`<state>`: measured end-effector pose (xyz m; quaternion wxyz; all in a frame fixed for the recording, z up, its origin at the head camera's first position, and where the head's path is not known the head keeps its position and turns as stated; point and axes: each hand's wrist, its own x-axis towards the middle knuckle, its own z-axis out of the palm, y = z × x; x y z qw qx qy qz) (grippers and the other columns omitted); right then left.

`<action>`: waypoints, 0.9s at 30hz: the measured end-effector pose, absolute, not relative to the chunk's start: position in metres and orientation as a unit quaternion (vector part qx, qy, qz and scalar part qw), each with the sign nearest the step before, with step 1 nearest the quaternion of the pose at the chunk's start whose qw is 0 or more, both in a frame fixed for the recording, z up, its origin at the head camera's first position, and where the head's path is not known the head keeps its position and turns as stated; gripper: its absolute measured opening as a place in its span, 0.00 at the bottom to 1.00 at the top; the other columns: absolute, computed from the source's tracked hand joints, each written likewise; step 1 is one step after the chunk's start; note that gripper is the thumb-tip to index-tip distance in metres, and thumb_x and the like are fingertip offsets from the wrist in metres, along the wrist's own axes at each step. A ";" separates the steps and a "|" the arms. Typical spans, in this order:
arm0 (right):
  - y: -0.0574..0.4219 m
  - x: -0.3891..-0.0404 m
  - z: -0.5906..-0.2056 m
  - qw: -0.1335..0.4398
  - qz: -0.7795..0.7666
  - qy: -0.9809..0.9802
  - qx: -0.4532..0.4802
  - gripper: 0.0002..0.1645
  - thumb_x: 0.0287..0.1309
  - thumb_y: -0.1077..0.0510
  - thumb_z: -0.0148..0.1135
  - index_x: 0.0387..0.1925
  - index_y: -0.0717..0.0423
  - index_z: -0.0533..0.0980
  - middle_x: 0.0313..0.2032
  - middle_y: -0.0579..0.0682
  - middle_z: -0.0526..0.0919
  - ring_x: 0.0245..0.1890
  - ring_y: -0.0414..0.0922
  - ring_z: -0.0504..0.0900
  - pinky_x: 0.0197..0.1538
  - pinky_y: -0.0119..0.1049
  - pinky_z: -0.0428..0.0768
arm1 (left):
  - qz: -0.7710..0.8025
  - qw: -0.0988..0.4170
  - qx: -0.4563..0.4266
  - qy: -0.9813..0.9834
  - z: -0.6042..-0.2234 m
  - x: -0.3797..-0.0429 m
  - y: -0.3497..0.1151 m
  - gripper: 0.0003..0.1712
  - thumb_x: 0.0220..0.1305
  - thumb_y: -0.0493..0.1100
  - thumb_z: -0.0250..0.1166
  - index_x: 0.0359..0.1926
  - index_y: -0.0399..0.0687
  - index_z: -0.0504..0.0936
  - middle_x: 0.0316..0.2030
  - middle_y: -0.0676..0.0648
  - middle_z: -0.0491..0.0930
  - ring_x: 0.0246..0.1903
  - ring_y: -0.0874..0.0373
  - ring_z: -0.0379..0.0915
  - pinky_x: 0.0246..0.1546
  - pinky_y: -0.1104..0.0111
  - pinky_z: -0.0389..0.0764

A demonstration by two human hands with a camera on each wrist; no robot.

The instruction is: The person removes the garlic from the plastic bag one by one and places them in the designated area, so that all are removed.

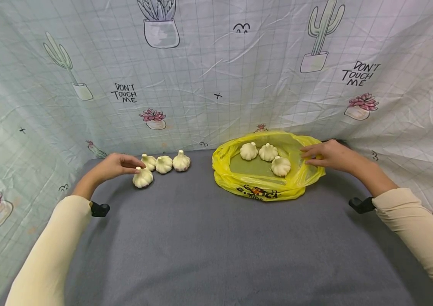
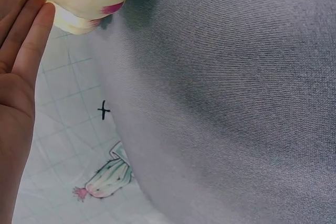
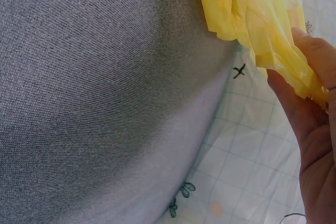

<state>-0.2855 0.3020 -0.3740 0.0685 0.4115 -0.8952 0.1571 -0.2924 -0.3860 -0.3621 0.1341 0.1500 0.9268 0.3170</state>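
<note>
A grey felt-like mat (image 1: 216, 246) fills the near part of the head view, soft and finely ribbed. Two cream sleeves (image 1: 48, 255) reach forward over it, each with a small black clip at the wrist.

The left hand (image 1: 115, 165) lies at the mat's far left, fingers nearly straight, their tips touching a garlic bulb (image 1: 142, 177). In the left wrist view the straight fingers (image 2: 29, 30) lie against the bulb's pale, purple-streaked skin without curling round it. There are four bulbs on this side: that one in front, and three in a row (image 1: 164, 162) just behind it. All are white, plump and lobed, each with a short stem.

The right hand (image 1: 325, 155) holds the right edge of a thin, crinkled yellow bag (image 1: 262, 187); the wrist view shows the plastic folded over its fingers (image 3: 310, 51). Three more bulbs (image 1: 268, 152) lie close together inside the open bag.

Behind hangs a creased gridded cloth (image 1: 216, 76) printed with cacti.
</note>
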 end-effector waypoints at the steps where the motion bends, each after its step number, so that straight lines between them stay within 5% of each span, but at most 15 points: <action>1: 0.302 -0.286 -0.374 0.068 0.155 -0.895 0.412 0.15 0.59 0.63 0.73 0.48 0.61 0.87 0.54 0.62 0.85 0.19 0.26 0.71 0.25 0.31 0.75 | 0.323 0.135 0.151 0.925 -0.361 -0.292 -0.386 0.18 0.69 0.47 0.69 0.56 0.48 0.86 0.55 0.44 0.85 0.50 0.64 0.82 0.54 0.51 0.82; 10: 0.302 -0.286 -0.374 0.070 0.149 -0.897 0.409 0.15 0.58 0.63 0.73 0.48 0.60 0.87 0.54 0.61 0.85 0.20 0.26 0.72 0.25 0.31 0.76 | 0.337 0.091 0.174 0.921 -0.350 -0.290 -0.373 0.18 0.71 0.45 0.67 0.57 0.45 0.86 0.55 0.44 0.85 0.49 0.66 0.83 0.47 0.73 0.82; 19: 0.303 -0.286 -0.374 0.064 0.153 -0.898 0.408 0.15 0.59 0.63 0.72 0.49 0.61 0.87 0.54 0.62 0.85 0.18 0.26 0.71 0.25 0.30 0.75 | 0.347 0.084 0.181 0.916 -0.337 -0.286 -0.335 0.16 0.71 0.50 0.67 0.55 0.52 0.88 0.53 0.46 0.86 0.51 0.61 0.83 0.51 0.57 0.83; 27: 0.302 -0.285 -0.375 0.068 0.153 -0.897 0.409 0.15 0.59 0.63 0.72 0.49 0.62 0.86 0.54 0.62 0.85 0.16 0.25 0.67 0.23 0.29 0.72 | 0.356 0.105 0.242 0.896 -0.338 -0.287 -0.302 0.15 0.71 0.46 0.67 0.55 0.49 0.88 0.54 0.44 0.86 0.53 0.56 0.82 0.50 0.59 0.84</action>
